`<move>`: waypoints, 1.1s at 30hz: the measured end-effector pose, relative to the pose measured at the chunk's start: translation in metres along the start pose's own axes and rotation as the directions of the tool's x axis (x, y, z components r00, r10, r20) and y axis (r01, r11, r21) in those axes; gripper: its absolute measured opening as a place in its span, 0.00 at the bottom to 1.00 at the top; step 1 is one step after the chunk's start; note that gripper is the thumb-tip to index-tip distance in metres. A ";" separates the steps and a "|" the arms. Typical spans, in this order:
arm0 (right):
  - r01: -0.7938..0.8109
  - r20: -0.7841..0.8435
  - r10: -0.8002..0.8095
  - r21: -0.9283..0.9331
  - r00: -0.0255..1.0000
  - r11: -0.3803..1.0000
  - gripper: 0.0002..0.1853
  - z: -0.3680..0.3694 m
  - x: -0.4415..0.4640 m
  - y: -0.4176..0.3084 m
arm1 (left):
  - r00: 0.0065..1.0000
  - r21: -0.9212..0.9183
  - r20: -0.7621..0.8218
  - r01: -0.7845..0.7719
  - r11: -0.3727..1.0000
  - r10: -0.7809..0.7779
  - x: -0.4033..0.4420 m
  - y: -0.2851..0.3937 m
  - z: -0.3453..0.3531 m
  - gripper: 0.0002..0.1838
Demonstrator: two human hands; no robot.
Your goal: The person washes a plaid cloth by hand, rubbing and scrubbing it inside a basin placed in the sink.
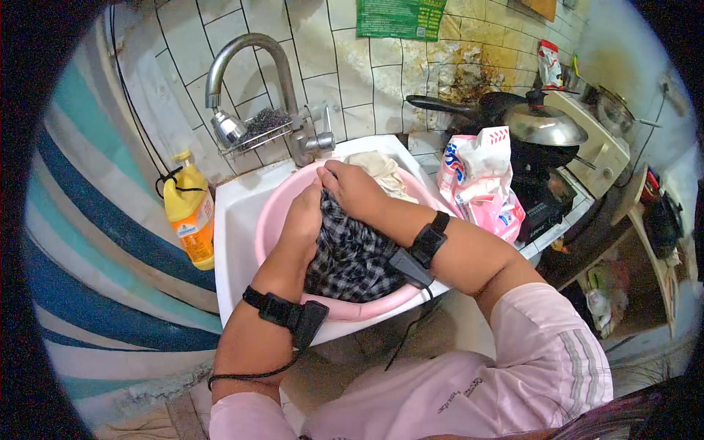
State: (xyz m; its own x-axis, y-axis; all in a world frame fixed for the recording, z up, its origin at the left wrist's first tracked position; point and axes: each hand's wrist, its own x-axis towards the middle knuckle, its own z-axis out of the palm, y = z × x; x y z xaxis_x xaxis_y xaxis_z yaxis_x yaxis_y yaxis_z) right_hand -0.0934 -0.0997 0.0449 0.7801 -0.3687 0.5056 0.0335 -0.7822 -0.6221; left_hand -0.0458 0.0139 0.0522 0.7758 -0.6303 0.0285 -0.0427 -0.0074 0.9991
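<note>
A black-and-white checked cloth (356,257) lies bunched in a pink basin (273,216), which stands in a white sink (233,220). My left hand (302,213) is closed on the upper end of this cloth. Right beside it, my right hand (350,187) grips the same end, and the two hands meet near the basin's far rim. Part of each hand's fingers is hidden behind the knuckles. A cream cloth (378,172) rests at the back of the basin, just beyond my right hand.
A curved faucet (282,62) rises behind the basin, with a wire rack (257,139) holding a dark scouring pad. On the left hangs a yellow bottle (189,213). Detergent bags (480,180) stand right of the sink, before a lidded pan (546,125) on the stove.
</note>
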 end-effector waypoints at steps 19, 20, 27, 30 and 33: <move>-0.075 -0.025 0.083 0.233 0.996 0.970 0.16 0.009 0.015 0.046 | 0.920 0.265 0.129 -0.392 0.881 0.370 0.022 -0.034 -0.016 0.43; -0.067 -0.039 0.083 0.302 0.996 0.951 0.14 0.007 0.014 0.043 | 0.925 0.184 0.197 -0.361 0.914 0.326 0.021 -0.036 -0.016 0.42; 0.086 -0.047 -0.073 0.415 0.996 0.906 0.15 0.009 0.012 0.038 | 0.987 0.111 0.056 -0.153 0.982 0.148 0.028 -0.027 -0.022 0.28; 0.099 -0.021 -0.098 0.382 0.995 0.919 0.16 0.008 0.006 0.032 | 0.974 -0.019 -0.018 -0.228 0.973 0.228 0.029 -0.029 -0.023 0.24; -0.023 0.099 -0.023 0.440 0.995 0.897 0.15 -0.002 -0.003 0.010 | 0.959 0.026 -0.047 -0.277 0.961 0.278 0.020 -0.026 -0.014 0.23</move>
State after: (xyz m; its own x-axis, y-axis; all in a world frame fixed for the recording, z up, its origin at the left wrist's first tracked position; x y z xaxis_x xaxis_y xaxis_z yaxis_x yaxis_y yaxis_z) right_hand -0.0972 -0.1077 0.0382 0.8373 -0.2988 0.4578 0.2871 -0.4722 -0.8334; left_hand -0.0206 0.0121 0.0269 0.7620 -0.5703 0.3066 -0.2723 0.1473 0.9509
